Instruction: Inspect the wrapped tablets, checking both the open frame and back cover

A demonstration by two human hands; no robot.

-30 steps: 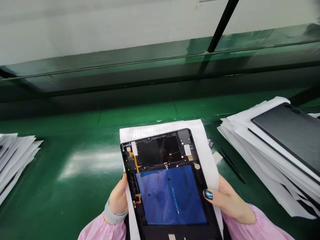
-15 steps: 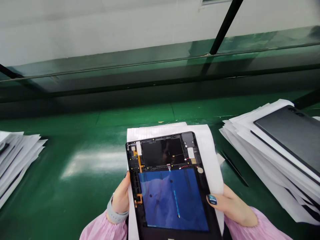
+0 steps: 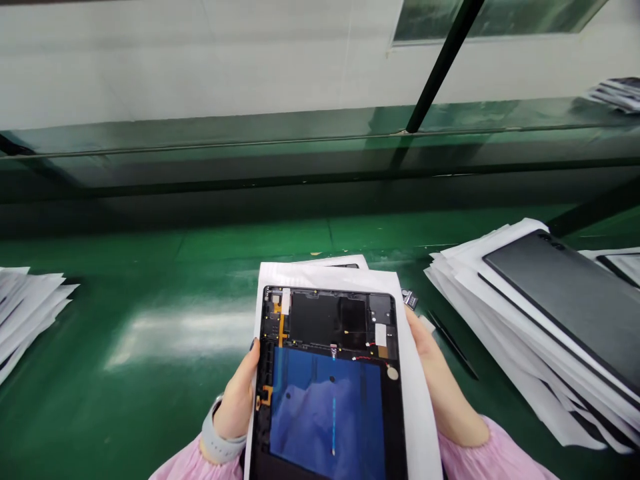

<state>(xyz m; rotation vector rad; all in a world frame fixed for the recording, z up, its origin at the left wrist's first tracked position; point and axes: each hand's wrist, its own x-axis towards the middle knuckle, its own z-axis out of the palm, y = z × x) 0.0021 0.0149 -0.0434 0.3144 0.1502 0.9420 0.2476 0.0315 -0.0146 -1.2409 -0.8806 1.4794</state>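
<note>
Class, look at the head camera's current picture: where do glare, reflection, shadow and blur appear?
Head view: a pale glare streak lies on the green table, left of the open tablet; cloudy reflections mark its blue film; a dark, shadowy band runs behind the tabletop; the distant stack at upper right looks blurred.

No readable text, labels, brands, numbers or signs

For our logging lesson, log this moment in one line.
left hand: gripping open tablet | right hand: at white sheet | black tool: on table
</note>
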